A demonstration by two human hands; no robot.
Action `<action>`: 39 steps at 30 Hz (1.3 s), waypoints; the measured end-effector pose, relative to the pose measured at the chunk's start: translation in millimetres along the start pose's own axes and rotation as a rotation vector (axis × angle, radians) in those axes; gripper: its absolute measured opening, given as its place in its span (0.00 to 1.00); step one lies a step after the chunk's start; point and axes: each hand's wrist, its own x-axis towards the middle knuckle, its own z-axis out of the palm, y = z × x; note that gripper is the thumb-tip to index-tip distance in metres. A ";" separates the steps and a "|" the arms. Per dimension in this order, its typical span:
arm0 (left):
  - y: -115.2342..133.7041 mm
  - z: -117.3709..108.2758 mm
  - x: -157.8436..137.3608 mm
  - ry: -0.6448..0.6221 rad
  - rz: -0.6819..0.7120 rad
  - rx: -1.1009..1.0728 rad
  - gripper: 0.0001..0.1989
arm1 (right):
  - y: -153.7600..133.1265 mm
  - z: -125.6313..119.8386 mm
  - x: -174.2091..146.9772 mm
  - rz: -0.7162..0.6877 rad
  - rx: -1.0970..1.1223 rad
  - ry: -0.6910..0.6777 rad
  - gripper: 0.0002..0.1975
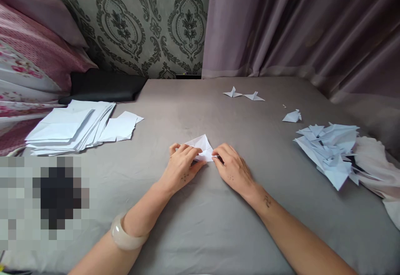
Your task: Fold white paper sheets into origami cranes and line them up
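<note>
A small sheet of white paper point(203, 143) with fold creases lies on the grey cloth surface between my hands, one pointed corner facing away from me. My left hand point(184, 162) covers its left part, with fingers curled over it and the thumb at the near edge. At the right corner, my right hand point(233, 164) pinches the paper between thumb and fingertips. The paper's left side is hidden under my left hand.
Stacked white paper point(71, 129) lies at the left, with torn pieces point(120, 127) beside it and a black item point(106, 85) behind. Two folded paper shapes point(233, 93) stand at the back. Another folded piece point(292, 116) and a heap of folded papers point(331, 150) are on the right.
</note>
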 end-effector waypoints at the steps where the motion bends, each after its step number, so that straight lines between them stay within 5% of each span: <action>1: -1.9 -1.0 -0.4 -0.020 -0.005 -0.021 0.09 | -0.4 0.4 -0.5 -0.044 -0.006 -0.010 0.08; 8: -8.2 -7.4 -2.6 -0.059 0.037 0.001 0.19 | -5.5 -1.7 -9.4 -0.172 -0.176 -0.079 0.13; 12: -4.3 -4.5 0.3 0.158 0.058 0.150 0.15 | -12.2 -4.8 -13.6 -0.199 -0.279 -0.106 0.14; 17: -2.5 -2.1 1.7 0.373 -0.136 0.077 0.18 | -16.9 -8.1 -16.0 -0.204 -0.306 -0.132 0.15; 20: 2.0 -1.2 -0.8 0.270 -0.216 -0.136 0.12 | -18.3 -10.7 -16.4 -0.198 -0.305 -0.156 0.15; 24: 9.6 1.4 -4.5 0.119 -0.150 -0.275 0.07 | -20.5 -13.6 -17.2 -0.180 -0.312 -0.191 0.14; 31: 8.4 2.4 -4.3 0.012 0.120 -0.120 0.09 | -17.7 -15.2 -20.3 -0.151 -0.293 -0.172 0.14; 39: 7.8 -3.7 -5.2 -0.127 0.227 0.053 0.14 | -9.4 -30.3 -21.3 -0.107 -0.224 -0.242 0.16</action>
